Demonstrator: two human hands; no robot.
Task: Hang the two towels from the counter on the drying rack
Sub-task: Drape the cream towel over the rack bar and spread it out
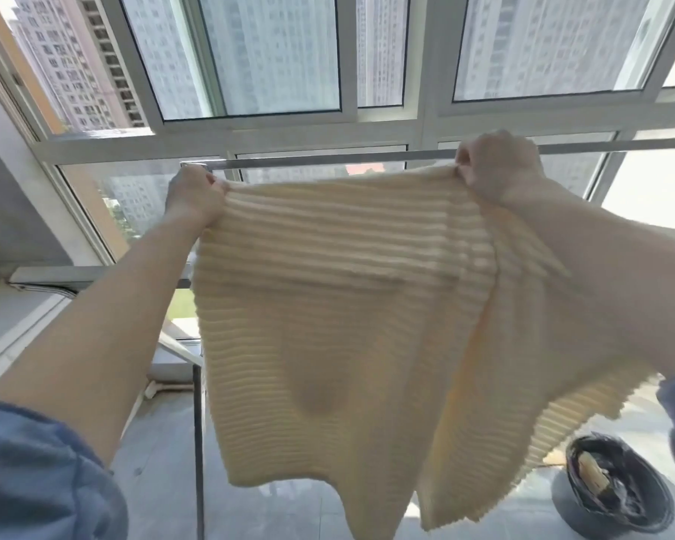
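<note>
- A corner of the cream ribbed fabric towel (pixel 328 325) is pinched by the left hand (pixel 193 196), below the silver metal rack bar (pixel 328 159).
- The cloth is held spread below the bar, undraped.
- The other corner is gripped by the right hand (pixel 495 165) at the bar; both are best lifted over together.

Both forearms stretch up and forward; the left hand (pixel 193 196) and right hand (pixel 497 165) each pinch the towel (pixel 328 325) at its top edge.
</note>
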